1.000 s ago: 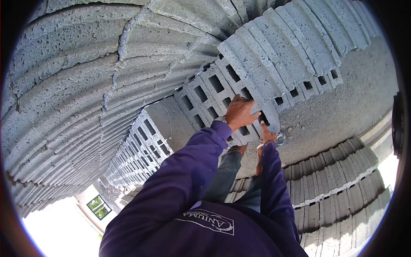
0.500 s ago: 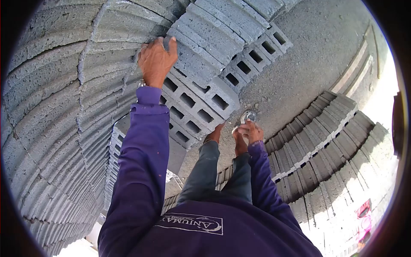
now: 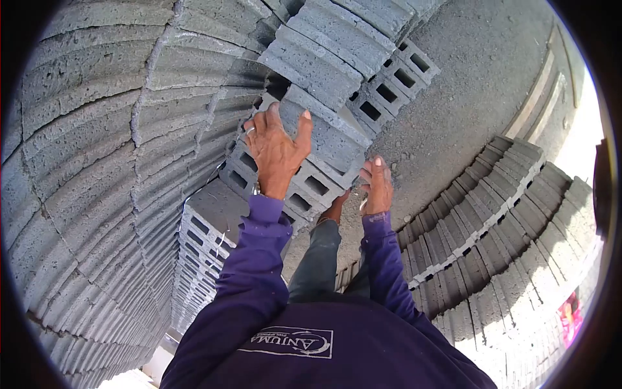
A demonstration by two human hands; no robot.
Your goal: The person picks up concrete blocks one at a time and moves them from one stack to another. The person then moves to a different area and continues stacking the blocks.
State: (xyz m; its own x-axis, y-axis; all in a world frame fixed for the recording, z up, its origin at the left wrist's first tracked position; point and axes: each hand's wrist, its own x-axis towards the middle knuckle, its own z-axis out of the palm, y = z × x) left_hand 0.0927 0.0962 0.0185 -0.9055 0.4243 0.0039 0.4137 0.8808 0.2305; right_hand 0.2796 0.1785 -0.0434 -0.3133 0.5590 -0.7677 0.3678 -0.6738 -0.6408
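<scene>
A grey hollow concrete block (image 3: 334,139) lies at a slant on top of other blocks, apart from the row behind it. My left hand (image 3: 275,152), with a ring on one finger, is over its left end, fingers bent and thumb on the upper face. Beside the block's right end is my right hand (image 3: 378,188), its fingers apart and nothing visible in it. Whether those fingertips touch the block I cannot tell. Under it, a lower row of hollow blocks (image 3: 301,201) shows its square holes.
A tall wall of stacked blocks (image 3: 84,129) rises close on my left. More blocks (image 3: 337,45) are stacked ahead, and a low curved row (image 3: 466,220) stands on the right. Wooden planks (image 3: 544,107) lie on the gravelly ground (image 3: 473,71).
My left hand has come toward me and right, and the block has slid away from the row with it. My right hand has risen from near my foot to the block's right end.
</scene>
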